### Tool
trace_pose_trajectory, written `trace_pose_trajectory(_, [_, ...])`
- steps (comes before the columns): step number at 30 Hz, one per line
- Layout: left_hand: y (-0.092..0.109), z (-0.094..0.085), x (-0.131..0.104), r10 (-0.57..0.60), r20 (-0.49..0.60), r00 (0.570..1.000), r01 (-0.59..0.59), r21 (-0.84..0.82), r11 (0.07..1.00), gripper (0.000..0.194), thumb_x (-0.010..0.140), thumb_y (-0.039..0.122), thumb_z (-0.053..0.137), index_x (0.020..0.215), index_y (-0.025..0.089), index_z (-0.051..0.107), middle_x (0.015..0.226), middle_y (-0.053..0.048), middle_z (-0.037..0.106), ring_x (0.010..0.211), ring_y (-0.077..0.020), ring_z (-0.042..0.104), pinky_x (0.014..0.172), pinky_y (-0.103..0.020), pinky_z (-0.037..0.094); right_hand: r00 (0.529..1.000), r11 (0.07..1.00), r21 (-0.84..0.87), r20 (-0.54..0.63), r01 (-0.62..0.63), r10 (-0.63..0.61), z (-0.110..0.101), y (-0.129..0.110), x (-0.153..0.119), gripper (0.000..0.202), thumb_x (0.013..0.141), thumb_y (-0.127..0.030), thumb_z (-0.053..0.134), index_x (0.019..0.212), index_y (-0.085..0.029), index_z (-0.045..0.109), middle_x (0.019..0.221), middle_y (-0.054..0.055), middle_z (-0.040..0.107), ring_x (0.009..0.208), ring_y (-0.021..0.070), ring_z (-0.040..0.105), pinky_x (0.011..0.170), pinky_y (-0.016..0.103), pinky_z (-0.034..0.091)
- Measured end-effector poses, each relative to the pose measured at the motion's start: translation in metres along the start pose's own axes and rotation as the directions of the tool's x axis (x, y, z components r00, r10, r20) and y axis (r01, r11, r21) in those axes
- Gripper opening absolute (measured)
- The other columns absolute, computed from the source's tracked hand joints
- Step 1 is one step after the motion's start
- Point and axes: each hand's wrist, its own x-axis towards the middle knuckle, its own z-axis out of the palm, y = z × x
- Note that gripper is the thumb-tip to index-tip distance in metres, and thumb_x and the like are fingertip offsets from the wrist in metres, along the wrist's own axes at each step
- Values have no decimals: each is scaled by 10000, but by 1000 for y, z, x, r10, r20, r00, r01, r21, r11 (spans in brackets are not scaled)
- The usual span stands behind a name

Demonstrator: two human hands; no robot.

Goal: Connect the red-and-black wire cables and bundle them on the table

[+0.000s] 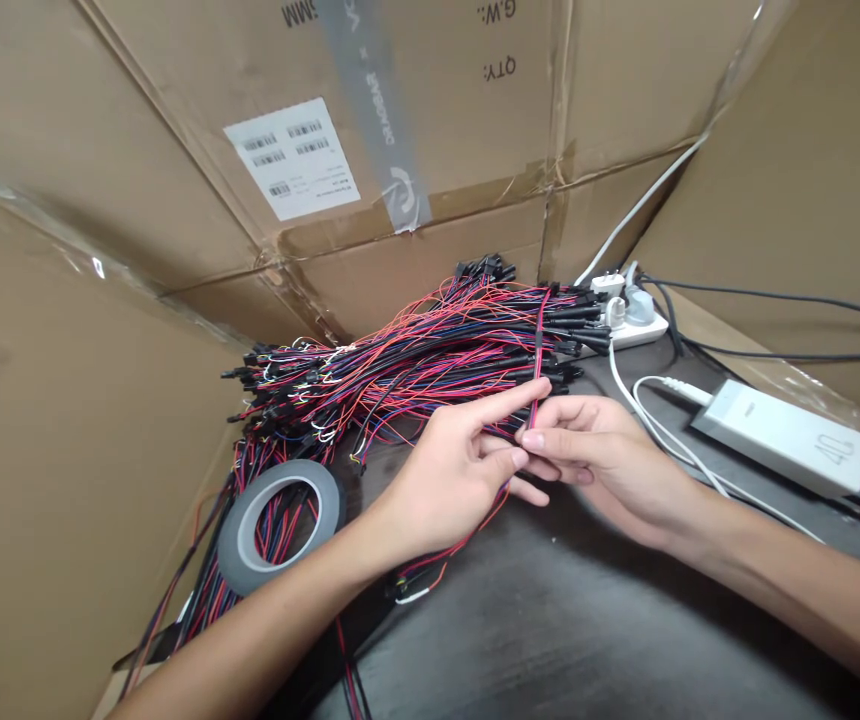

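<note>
Head view: your right hand [602,440] pinches the wire strand [539,345] crossing the right end of the wire pile [400,355], likely to steady it; your left hand [445,475], half-curled with index extended, perhaps grips it too, the contact being hidden.

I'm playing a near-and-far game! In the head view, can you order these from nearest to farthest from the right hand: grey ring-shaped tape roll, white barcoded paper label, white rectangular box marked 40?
1. White box: right of the right hand.
2. Grey tape roll: left.
3. White label: behind, on cardboard.
</note>
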Motion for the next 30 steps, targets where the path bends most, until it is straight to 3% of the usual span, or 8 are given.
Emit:
trace_pose_trajectory(5, [0, 2, 1, 48, -68, 997, -52, -58, 997, 411, 733, 82, 665, 1134, 156, 609, 1134, -98, 642, 721, -163, 701, 603, -330, 635, 999, 999, 10, -26, 38, -38, 2, -4, 0, 258, 637, -281, 837, 565, -153, 625, 532, -3, 558, 482, 80, 414, 443, 223, 240])
trace_pose_trajectory(8, [0, -1, 2, 22, -137, 990, -30, -55, 998, 261, 697, 103, 721, 919, 132, 585, 894, -40, 649, 628, -146, 679, 581, -321, 614, 995, 997, -10, -65, 72, -73, 3, -7, 0, 273, 605, -298, 852, 574, -148, 627, 518, -16, 542, 445, 56, 349, 437, 230, 184])
trace_pose_trajectory(11, [-1, -7, 4, -62, -48, 997, 58, -71, 996, 184, 706, 195, 761, 760, 90, 619, 664, -26, 625, 591, -134, 650, 614, -288, 582, 993, 996, -21, -76, 89, -90, 3, -10, 1, 284, 592, -305, 854, 571, -145, 620, 509, -31, 513, 430, 39, 288, 440, 240, 146])
trace_pose_trajectory(15, [-5, -15, 6, -129, 99, 987, 147, -204, 968, 239, 680, 272, 808, 748, 73, 694, 697, -61, 657, 635, -144, 644, 617, -284, 565, 996, 997, -30, -50, 74, -75, 1, -11, 1, 274, 610, -316, 842, 586, -149, 626, 548, 11, 592, 441, 51, 328, 442, 250, 142])
trace_pose_trajectory(20, [-9, -17, 7, -158, 150, 976, 195, -274, 942, 191, 701, 244, 796, 756, 89, 698, 694, -48, 651, 604, -130, 635, 583, -263, 561, 997, 997, -12, -2, 80, -80, -2, -14, 0, 262, 638, -289, 842, 589, -143, 629, 561, 7, 598, 445, 42, 316, 444, 245, 142])
trace_pose_trajectory(25, [-11, -11, 7, -77, 86, 993, 97, -259, 961, 245, 689, 286, 809, 725, 95, 659, 621, -25, 611, 570, -127, 609, 544, -258, 549, 995, 995, -20, 6, 102, -102, -4, -19, 0, 292, 631, -286, 860, 571, -148, 611, 480, -57, 444, 436, 37, 282, 447, 241, 144])
trace_pose_trajectory(30, [-10, -5, 5, 84, -90, 992, -82, 20, 996, 209, 702, 252, 779, 698, 106, 629, 598, 9, 573, 499, -88, 544, 480, -220, 518, 993, 993, -29, -10, 116, -117, -6, -20, 0, 261, 649, -263, 857, 575, -149, 635, 480, -53, 442, 449, 41, 281, 455, 246, 138])
